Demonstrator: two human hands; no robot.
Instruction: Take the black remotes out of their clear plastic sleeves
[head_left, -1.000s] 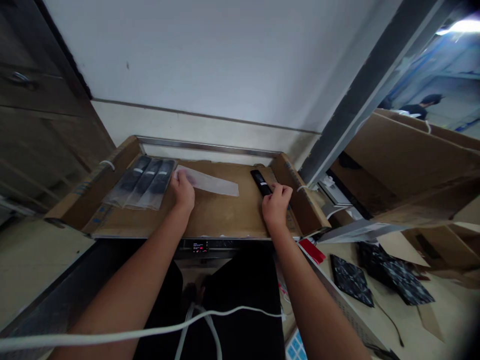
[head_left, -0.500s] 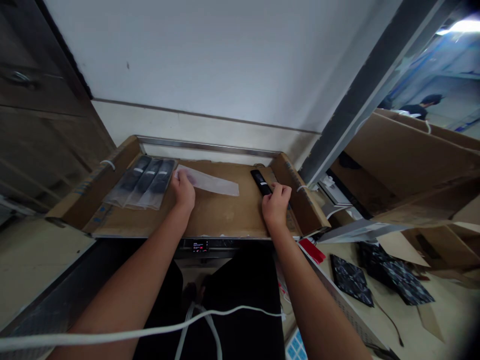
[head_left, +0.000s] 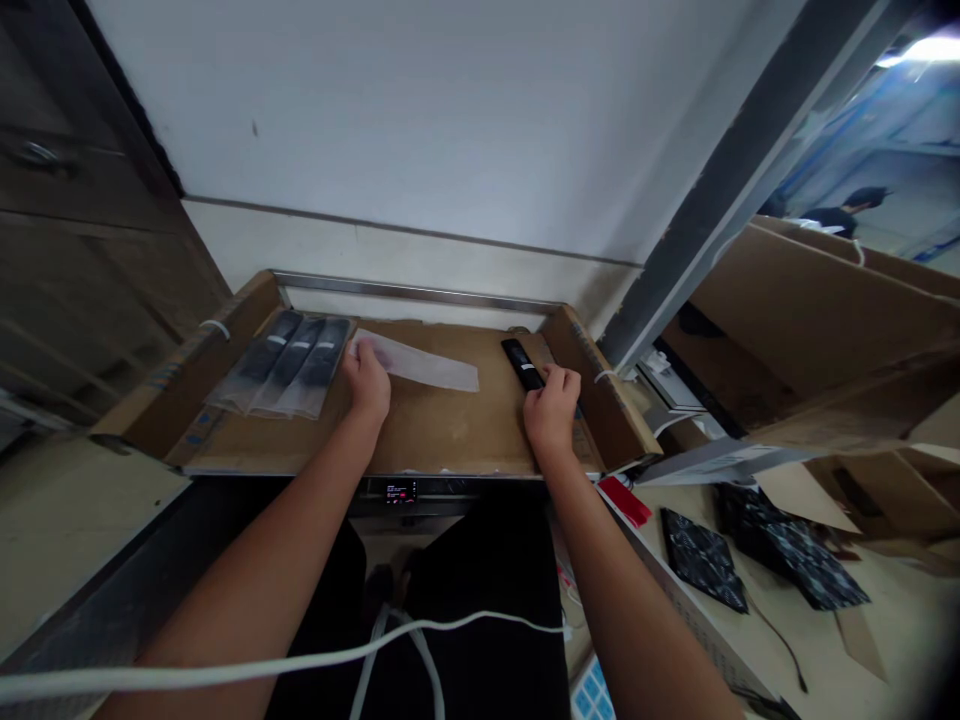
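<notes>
Working at a cardboard tray [head_left: 450,432], a person's left hand [head_left: 367,385] pinches the left end of an empty clear bag [head_left: 431,368] lying flat at the tray's middle. The right hand [head_left: 551,410] curls its fingers over the near end of a black remote [head_left: 521,362] by the tray's right wall (whether that grip has closed cannot be told). Three bagged remotes [head_left: 289,365] lie at the tray's left.
</notes>
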